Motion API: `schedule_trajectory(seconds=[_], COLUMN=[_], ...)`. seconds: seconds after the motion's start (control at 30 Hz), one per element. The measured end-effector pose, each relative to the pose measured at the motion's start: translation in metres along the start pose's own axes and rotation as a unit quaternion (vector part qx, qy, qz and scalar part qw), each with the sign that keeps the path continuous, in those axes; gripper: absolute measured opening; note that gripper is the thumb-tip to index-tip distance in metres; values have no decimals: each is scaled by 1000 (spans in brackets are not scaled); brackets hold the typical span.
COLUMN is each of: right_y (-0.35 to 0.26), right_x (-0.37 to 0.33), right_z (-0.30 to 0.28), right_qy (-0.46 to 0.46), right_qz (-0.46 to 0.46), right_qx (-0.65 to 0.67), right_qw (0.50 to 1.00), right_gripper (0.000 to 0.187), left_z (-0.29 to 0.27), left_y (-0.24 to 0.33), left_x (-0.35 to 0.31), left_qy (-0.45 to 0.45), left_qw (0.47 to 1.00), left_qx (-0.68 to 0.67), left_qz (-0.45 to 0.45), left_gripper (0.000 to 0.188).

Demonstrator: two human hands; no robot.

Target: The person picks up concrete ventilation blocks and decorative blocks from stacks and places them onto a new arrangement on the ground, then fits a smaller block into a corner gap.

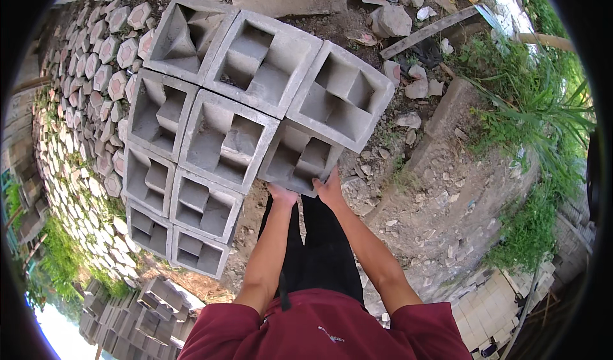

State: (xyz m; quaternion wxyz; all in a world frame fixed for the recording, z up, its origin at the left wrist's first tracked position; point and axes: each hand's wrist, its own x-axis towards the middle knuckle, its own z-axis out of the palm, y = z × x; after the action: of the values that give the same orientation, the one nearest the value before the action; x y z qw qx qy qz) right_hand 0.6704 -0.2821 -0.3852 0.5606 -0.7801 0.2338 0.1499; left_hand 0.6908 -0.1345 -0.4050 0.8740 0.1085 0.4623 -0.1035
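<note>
Nearest are the person's dark red sleeves (332, 331) and black trousers (319, 251), with both bare forearms reaching forward. The left hand (281, 196) and right hand (329, 191) sit close together, each gripping the near lower edge of one square grey concrete ventilation block (300, 159) with a stepped hollow inside, held tilted above the dirt ground (440, 187). To the left of the hands, touching that block, stands a stack of like grey hollow blocks (191, 168) in rows. Just beyond the hands, another hollow block (341, 95) lies atop the held one. Further left runs a bank of small hexagonal paving stones (96, 85). Far right of the hands grow green weeds (536, 104), with rubble and a wooden plank (428, 33) beyond.
</note>
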Motion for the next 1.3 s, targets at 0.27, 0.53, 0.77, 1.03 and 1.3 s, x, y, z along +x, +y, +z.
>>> schedule_trajectory(seconds=[0.27, 0.53, 0.77, 1.03, 1.3], right_y=[3, 15, 7, -33, -111], right_x=[1, 3, -2, -15, -96], right_z=[7, 18, 13, -28, -34], right_qy=[-16, 22, 18, -29, -27], right_qz=[17, -4, 44, 108, -58], right_qx=[7, 28, -78, -125, -205], right_qw=[1000, 999, 996, 986, 977], right_gripper=[83, 85, 79, 61, 38], left_z=[-15, 1, -5, 22, 32], left_y=[7, 10, 14, 20, 79], left_x=[15, 3, 5, -41, -144], left_qy=[-41, 2, 17, 73, -66], left_qw=[999, 1000, 997, 986, 949], left_qx=[-4, -12, 28, 112, 300], left_qz=[5, -18, -70, -103, -74], left_gripper=[50, 49, 53, 61, 61])
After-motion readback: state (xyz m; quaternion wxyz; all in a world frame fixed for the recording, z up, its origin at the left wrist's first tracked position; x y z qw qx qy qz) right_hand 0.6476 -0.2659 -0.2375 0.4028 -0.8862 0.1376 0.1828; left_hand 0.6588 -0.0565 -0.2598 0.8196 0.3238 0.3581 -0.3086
